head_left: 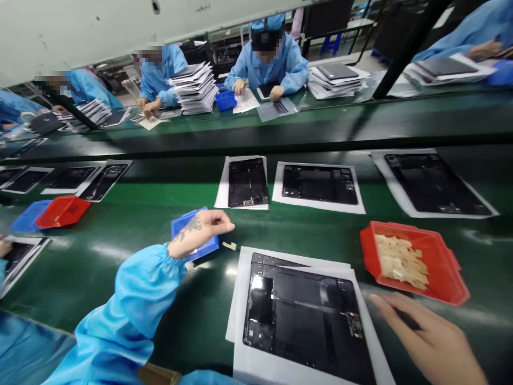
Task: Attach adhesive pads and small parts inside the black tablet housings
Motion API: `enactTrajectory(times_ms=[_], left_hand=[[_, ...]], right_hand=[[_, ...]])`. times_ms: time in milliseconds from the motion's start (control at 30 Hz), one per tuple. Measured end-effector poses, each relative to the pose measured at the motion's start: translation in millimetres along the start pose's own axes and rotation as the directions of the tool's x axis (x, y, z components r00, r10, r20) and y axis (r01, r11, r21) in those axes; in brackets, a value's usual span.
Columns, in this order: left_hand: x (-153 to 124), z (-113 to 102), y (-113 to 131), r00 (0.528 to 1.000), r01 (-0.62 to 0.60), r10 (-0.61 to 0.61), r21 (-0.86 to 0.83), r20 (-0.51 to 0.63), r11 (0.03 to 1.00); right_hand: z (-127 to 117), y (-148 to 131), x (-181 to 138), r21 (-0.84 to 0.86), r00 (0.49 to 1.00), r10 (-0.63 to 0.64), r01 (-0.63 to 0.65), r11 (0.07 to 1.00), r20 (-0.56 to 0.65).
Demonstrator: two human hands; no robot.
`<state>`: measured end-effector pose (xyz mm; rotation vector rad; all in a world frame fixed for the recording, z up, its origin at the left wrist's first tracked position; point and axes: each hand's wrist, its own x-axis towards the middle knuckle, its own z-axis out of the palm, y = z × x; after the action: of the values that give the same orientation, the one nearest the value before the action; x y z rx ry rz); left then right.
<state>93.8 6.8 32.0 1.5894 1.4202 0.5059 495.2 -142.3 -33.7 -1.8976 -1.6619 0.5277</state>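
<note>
1. Clock directions run from the near panel [304, 315], which lies face-up on paper [256, 369] on the green bench [192, 315]; the edge of another panel shows beneath, at its 12 o'clock side.
2. The left hand [200, 227] is at 10 o'clock, over the blue tray [208, 247]. Its fingers are drawn together at the tips; I cannot tell whether anything is between them.
3. A tan piece [230, 246] lies on the bench just beside that tray, between 10 and 11 o'clock.
4. The right hand [435, 331] is at 3 o'clock, near the red tray [447, 272]. Its fingers are bent towards the thumb; their grip is unclear.
5. The red tray, at 2 o'clock, holds a heap of tan pieces [401, 262].
6. Three far panels [319, 184] lie on paper between 11 and 2 o'clock.
</note>
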Motion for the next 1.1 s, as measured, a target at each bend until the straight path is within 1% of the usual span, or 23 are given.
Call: enactTrajectory(times_ms=[67,133,200,267,300,333,400,433,467,533,633,733,833,900,933,1000,1100], left_hand=[[5,32,30,0.992,-0.068,0.081,-0.125,0.099,0.99],[12,65,56,0.965,-0.109,0.163,-0.248,0.206,0.963],[19,94,77,0.927,-0.134,0.238,-0.338,0.289,0.932],[26,117,92,0.905,-0.159,0.283,-0.365,0.317,0.917],[28,127,99,0.903,-0.171,0.292,-0.361,0.314,0.917],[31,136,105,0.905,-0.182,0.297,-0.353,0.305,0.918],[35,153,117,0.912,-0.2,0.301,-0.337,0.279,0.92],[37,160,122,0.912,-0.209,0.307,-0.336,0.271,0.918],[39,167,127,0.911,-0.218,0.314,-0.336,0.266,0.916],[43,180,137,0.907,-0.224,0.32,-0.333,0.272,0.916],[49,194,146,0.901,-0.221,0.321,-0.328,0.291,0.918],[55,207,145,0.885,-0.221,0.355,-0.399,0.301,0.89],[59,220,136,0.852,-0.139,0.374,-0.53,0.366,0.836],[60,228,130,0.836,-0.073,0.366,-0.577,0.41,0.813],[61,232,128,0.837,-0.051,0.355,-0.587,0.416,0.808],[61,240,127,0.855,-0.018,0.324,-0.602,0.404,0.798],[61,249,130,0.881,0.039,0.284,-0.656,0.379,0.754]], right_hand=[[1,-30,11,0.155,0.983,-0.06,0.033,0.987,0.174],[6,-55,22,0.298,0.959,-0.084,-0.001,0.955,0.271],[10,-67,32,0.406,0.948,-0.079,-0.057,0.912,0.31],[13,-68,36,0.486,0.945,-0.039,-0.131,0.864,0.325],[13,-65,36,0.517,0.953,-0.009,-0.156,0.842,0.302],[12,-61,35,0.537,0.967,0.026,-0.163,0.828,0.253],[9,-53,30,0.528,0.993,0.081,-0.112,0.842,0.081],[7,-50,28,0.497,0.997,0.08,-0.072,0.865,0.004],[5,-46,27,0.462,0.997,0.062,-0.034,0.886,-0.045],[0,-41,25,0.418,0.997,0.024,0.007,0.908,-0.067],[-7,-31,28,0.471,0.999,0.043,-0.03,0.881,-0.018],[-12,-16,33,0.587,0.995,0.1,-0.093,0.804,0.02],[-13,2,37,0.686,0.984,0.181,-0.132,0.716,0.001],[-14,11,40,0.719,0.975,0.221,-0.133,0.683,-0.03],[-14,14,41,0.729,0.972,0.23,-0.128,0.673,-0.041],[-16,17,42,0.754,0.971,0.235,-0.12,0.646,-0.047],[-17,18,43,0.796,0.968,0.249,-0.142,0.589,-0.011]])
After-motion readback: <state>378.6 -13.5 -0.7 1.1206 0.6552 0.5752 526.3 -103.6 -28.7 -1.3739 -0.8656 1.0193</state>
